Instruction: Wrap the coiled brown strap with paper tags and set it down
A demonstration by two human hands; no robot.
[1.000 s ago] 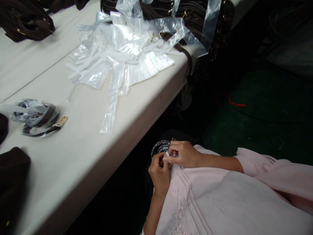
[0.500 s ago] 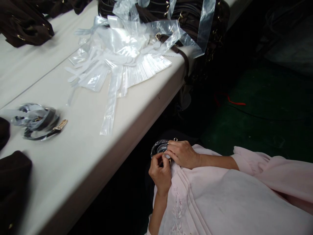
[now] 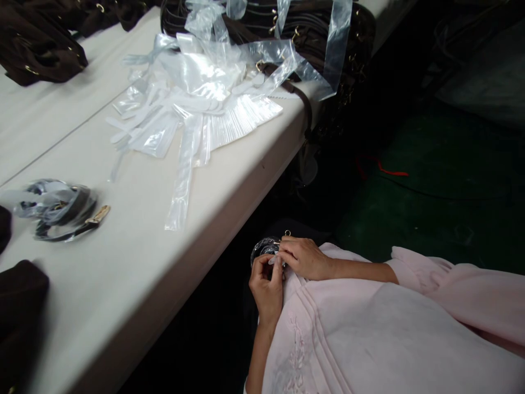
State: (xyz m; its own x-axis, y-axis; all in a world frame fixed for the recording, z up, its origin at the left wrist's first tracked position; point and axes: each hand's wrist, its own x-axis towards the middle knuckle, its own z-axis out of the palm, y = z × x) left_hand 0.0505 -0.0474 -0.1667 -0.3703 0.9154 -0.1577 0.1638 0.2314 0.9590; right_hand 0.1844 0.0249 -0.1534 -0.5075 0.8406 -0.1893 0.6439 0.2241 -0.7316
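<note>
A dark coiled strap (image 3: 262,249) in shiny clear plastic, with a gold ring (image 3: 287,233) at its edge, lies in my lap beside the table. My right hand (image 3: 305,256) is closed on the coil's right side, its fingers bent over it. From below, my left hand (image 3: 266,287) meets it, thumb and forefinger pinching a small whitish translucent piece (image 3: 274,259) against the coil. The two hands' fingertips nearly touch. Fingers hide much of the coil.
On the white table (image 3: 135,262) to my left lie clear plastic strips (image 3: 197,93), another wrapped coiled strap (image 3: 61,205), and dark brown bags (image 3: 41,49). Brown straps (image 3: 254,24) with gold hooks are piled at the far end. A red ribbon (image 3: 391,172) lies on the green floor.
The view has shifted slightly. My fingertips have moved a little over the coil, and the gold ring now sits slightly left of before. Both hands keep their hold.
</note>
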